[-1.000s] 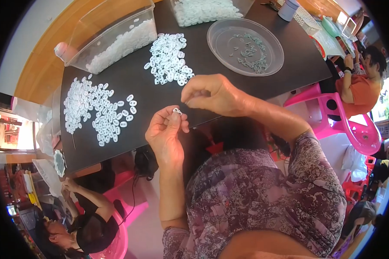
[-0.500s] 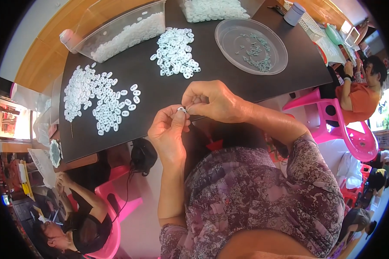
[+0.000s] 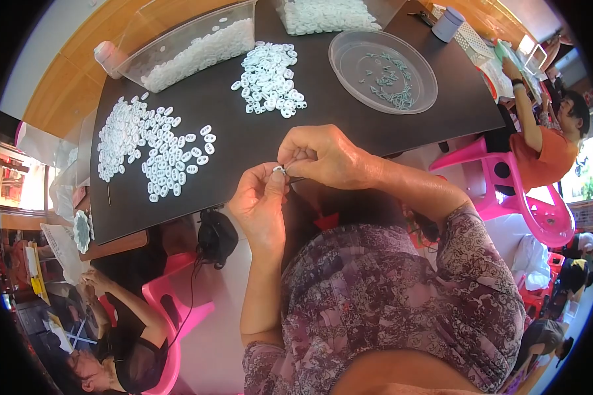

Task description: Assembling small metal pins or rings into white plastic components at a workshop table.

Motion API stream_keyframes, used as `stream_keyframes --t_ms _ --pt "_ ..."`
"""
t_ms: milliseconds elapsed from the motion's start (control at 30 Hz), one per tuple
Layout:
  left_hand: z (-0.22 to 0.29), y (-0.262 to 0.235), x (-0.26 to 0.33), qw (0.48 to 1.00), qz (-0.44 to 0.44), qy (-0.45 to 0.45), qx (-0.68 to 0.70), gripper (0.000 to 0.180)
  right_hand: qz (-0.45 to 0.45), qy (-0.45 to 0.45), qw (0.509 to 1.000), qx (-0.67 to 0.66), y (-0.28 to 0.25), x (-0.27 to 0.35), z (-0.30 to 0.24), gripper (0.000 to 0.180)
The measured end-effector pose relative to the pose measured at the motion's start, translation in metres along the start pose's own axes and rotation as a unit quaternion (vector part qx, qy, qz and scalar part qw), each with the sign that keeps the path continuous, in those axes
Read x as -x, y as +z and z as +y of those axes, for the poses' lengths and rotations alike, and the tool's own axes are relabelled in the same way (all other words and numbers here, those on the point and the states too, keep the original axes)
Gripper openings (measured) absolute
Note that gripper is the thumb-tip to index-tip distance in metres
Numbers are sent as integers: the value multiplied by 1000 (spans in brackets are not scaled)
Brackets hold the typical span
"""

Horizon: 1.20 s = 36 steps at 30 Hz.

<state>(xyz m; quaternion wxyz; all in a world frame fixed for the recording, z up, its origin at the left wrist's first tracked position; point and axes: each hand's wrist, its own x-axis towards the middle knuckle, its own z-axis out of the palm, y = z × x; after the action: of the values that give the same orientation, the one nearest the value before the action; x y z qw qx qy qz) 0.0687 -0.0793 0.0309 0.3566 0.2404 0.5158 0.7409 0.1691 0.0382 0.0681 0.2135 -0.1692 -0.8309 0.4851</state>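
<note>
I see the left hand narrowed, pinching 1 small white piece at its thumb tip; the right hand, just beside it, is curled nearly closed, holding what I can't tell.

Pretty sure this is a small handwork workshop. The dark, flat-topped table has heaps of small white oval plastic pieces at upper left and top centre, and there are loads more in the long clear plastic tub at upper left. A round, shallow clear plastic tray at upper right holds slim grey-green bits. And it's shared: a person in an orange top sits far right, another in a black top lower left, both by bright pink plastic chairs.
</note>
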Motion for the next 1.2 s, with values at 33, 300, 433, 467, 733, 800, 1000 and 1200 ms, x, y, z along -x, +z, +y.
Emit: stream_keyframes --t_ms 33,300,433,467,733,800,1000,1200 --pt "-1 0 1 1000 -3 13 -9 9 -4 8 1000 -6 0 0 -1 10" --pt "-7 -3 5 982 3 100 -161 10 -5 38 996 -77 6 0 6 12" --pt "-6 -4 4 998 2 46 -30 9 -21 91 990 -104 9 0 6 12" --pt "-8 -3 3 999 2 45 -30 9 -19 92 989 -112 10 0 6 12" --pt "-8 -8 0 998 34 17 -55 8 -18 94 988 -124 19 -5 12 11" --pt "-9 -10 -3 999 36 7 -17 8 -16 96 986 -133 21 -5 13 11" --pt "-9 -13 -6 999 43 -11 29 9 -13 89 992 -90 23 -7 16 11" --pt "-11 -10 -6 998 59 6 20 7 38 7 998 43 34 -8 19 10"
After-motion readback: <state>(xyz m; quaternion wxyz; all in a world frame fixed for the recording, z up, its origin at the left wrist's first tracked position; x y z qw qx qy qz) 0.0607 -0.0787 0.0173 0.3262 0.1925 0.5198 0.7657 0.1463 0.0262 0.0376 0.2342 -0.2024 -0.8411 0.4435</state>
